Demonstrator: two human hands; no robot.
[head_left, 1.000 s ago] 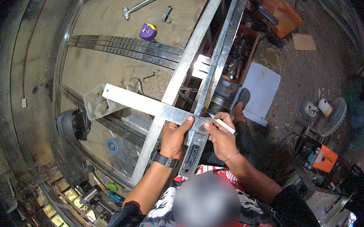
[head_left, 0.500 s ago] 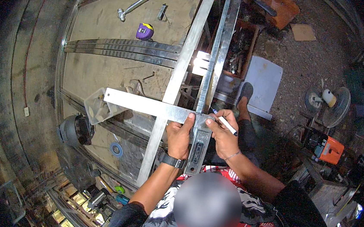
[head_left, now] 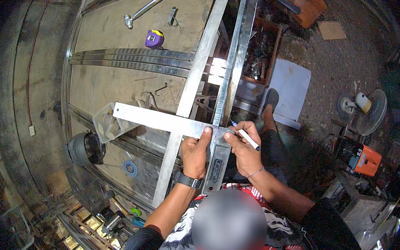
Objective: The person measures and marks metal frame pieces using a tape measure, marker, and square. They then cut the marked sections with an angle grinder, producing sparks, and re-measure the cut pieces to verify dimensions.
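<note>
A try square lies across a metal bar [head_left: 226, 79], its long steel blade [head_left: 157, 119] pointing left and its grey stock [head_left: 215, 169] running back toward my body. My left hand [head_left: 194, 155] is closed on the square, the thumb flat on the blade beside the corner and the fingers curled below. In my right hand [head_left: 244, 152] is a white marker [head_left: 248, 139] with a dark end. Its tip points up-left, close to the bar's right side. My right thumb also presses on the square's corner. Dark cross marks show along the bar.
Another metal bar [head_left: 200, 72] passes under the blade. On the board at left are a hammer [head_left: 148, 8], a purple tape measure [head_left: 154, 38], a clear plastic container [head_left: 109, 124] and a blue-rimmed disc [head_left: 130, 168]. A fan [head_left: 370, 111] and an orange machine [head_left: 368, 161] stand at right.
The view has shifted slightly, so the bars and tools appear a little to the left. Both hands keep the same hold on the square and marker.
</note>
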